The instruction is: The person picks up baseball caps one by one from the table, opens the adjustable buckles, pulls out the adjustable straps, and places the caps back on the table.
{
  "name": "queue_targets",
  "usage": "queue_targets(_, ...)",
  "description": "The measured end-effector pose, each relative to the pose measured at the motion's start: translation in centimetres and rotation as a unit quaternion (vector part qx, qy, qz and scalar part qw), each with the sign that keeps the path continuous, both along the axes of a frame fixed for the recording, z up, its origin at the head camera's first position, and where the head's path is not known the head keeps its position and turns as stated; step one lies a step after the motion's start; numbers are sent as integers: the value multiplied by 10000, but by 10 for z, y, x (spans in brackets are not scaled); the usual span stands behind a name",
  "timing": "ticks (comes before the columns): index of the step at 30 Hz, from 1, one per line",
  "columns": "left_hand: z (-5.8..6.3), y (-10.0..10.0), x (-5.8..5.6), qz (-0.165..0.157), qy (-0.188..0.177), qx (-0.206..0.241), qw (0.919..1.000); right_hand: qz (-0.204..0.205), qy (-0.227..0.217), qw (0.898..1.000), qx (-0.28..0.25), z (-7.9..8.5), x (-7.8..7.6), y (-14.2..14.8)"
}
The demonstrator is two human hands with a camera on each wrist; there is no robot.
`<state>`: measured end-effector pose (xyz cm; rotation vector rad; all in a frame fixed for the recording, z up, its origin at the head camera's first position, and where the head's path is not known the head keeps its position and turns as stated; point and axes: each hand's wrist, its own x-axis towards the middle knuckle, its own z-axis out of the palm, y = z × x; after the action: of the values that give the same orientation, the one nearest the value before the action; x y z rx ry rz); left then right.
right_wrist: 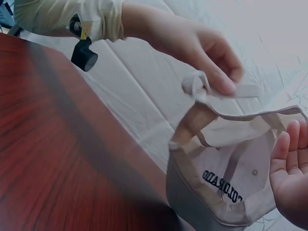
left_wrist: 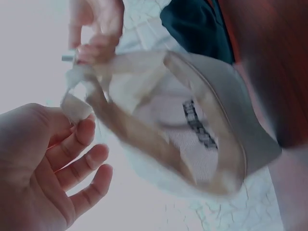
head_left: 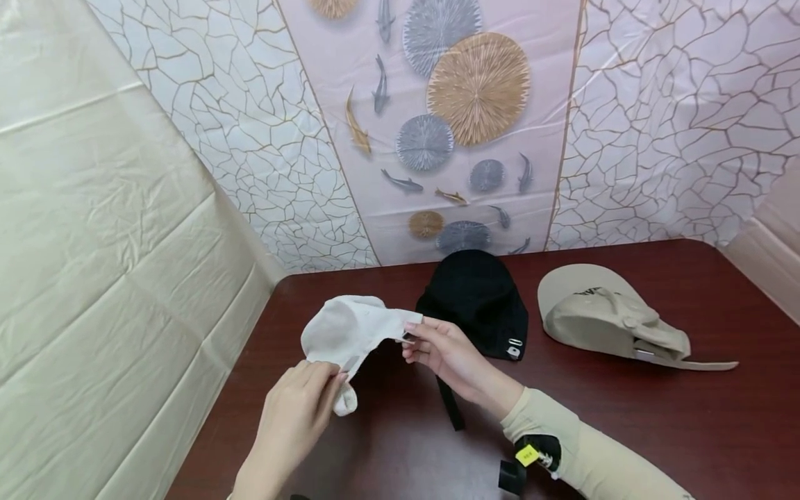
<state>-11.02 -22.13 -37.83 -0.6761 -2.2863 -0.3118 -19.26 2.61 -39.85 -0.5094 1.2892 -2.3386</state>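
Raised over the table's left part is a white baseball cap [head_left: 350, 326], held in both hands. My left hand [head_left: 296, 406] pinches its back strap between thumb and index finger; in the left wrist view the strap [left_wrist: 77, 108] forms a small loop there, and the other fingers are loosely bent. On the opposite side of the back opening, my right hand [head_left: 453, 361] pinches the cap's edge with thumb and fingers. The right wrist view looks into the crown, where black lettering [right_wrist: 222, 186] shows on the inside. The brim [left_wrist: 231, 96] points away from the hands.
Behind my right hand lies a black cap [head_left: 471, 298], its strap [head_left: 450, 403] hanging toward the front. A beige cap [head_left: 612, 319] lies at the right on the dark red table [head_left: 687, 430]. Patterned cloth [head_left: 450, 160] hangs behind; pale quilted panels [head_left: 125, 278] stand left.
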Motion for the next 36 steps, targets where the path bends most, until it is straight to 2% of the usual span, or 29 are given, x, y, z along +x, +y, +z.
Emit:
queue_targets(4, -1, -6, 1, 97, 57, 32, 9999, -8, 44, 10000, 73, -2, -2, 6)
queue_targets(7, -4, -4, 4, -118, -98, 40, 9999, 65, 148, 9993, 325, -7, -1, 13)
queue_targets(9, -7, 0, 7, -482, -355, -57, 9982, 119, 215, 9982, 551, -12, 0, 19)
queue_targets(11, -11, 5, 11, -990, -682, -280, 9923, 157, 274, 9963, 803, -19, 0, 25)
queue_targets(15, -22, 16, 20, -1938, -1380, -904, 9671, 274, 470, 9879, 1454, -31, -1, 34)
queue_targets(20, -41, 27, 27, -2505, -2078, -1560, 9326, 680, 933, 9638, 2403, -45, 2, 43)
queue_targets(24, -54, 31, 30, -2716, -2710, -1719, 9073, 882, 1203, 9448, 2918, -53, 6, 53)
queue_targets(26, -59, 32, 31, -2779, -2722, -1903, 9013, 876, 1389, 9319, 3235, -55, 7, 58)
queue_targets(31, -65, 30, 31, -2858, -2576, -2289, 8942, 963, 1854, 8917, 4015, -59, 13, 65)
queue_targets(36, -65, 25, 33, -2807, -2938, -2231, 8861, 984, 1972, 8711, 4389, -59, 22, 65)
